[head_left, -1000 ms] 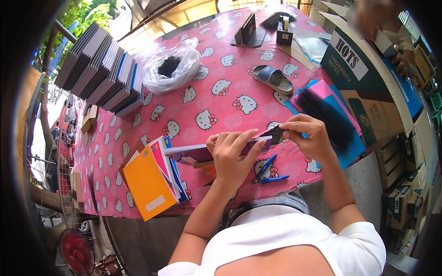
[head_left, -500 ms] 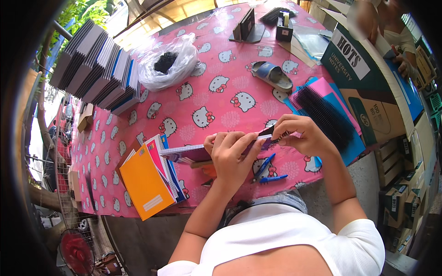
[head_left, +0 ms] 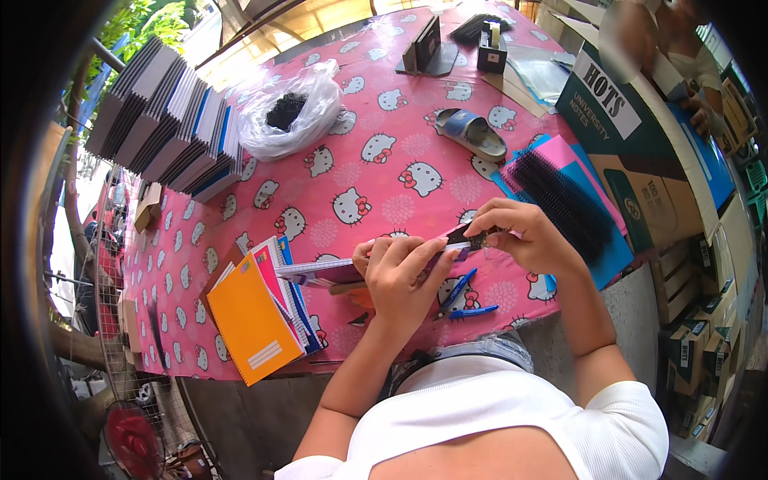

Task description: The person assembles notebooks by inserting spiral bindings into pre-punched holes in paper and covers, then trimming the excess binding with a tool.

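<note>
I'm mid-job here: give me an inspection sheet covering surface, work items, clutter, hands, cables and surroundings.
Surface: pink cat-print tablecloth, crowded around its edges.
Job's things: purple-covered paper notebook, held up; small dark piece at its right end, detail unclear.
Clutter: blue-strapped sandal; blue-handled metal tool; orange-topped notebook pile; black plastic coils on blue and pink sheets; translucent plastic bag containing black material.
Hands: left hand grips the notebook; right hand pinches the dark piece.
Cables: nothing seen.
Surroundings: dark green carton at right; another person's hand beyond it; round red fan-like object at lower left.
</note>
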`<action>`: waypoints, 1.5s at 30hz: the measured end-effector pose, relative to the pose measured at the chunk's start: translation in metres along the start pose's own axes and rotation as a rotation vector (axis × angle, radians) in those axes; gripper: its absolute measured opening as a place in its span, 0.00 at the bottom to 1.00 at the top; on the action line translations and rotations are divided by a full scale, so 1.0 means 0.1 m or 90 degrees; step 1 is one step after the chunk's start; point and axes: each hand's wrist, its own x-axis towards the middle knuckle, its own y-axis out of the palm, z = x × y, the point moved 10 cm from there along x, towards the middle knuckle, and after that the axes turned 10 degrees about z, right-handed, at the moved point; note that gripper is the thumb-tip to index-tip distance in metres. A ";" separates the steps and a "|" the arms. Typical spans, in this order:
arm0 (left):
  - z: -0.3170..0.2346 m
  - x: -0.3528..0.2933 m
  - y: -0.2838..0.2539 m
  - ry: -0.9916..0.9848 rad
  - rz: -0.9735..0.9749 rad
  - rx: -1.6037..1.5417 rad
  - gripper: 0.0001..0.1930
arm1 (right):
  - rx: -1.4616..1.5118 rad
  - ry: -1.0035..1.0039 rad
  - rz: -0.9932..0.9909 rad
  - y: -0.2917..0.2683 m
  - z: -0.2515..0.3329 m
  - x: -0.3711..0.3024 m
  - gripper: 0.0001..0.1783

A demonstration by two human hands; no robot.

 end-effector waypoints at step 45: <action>-0.05 -0.15 -0.07 -0.056 -0.006 0.005 0.21 | -0.393 -0.054 -0.118 0.36 0.42 0.00 0.08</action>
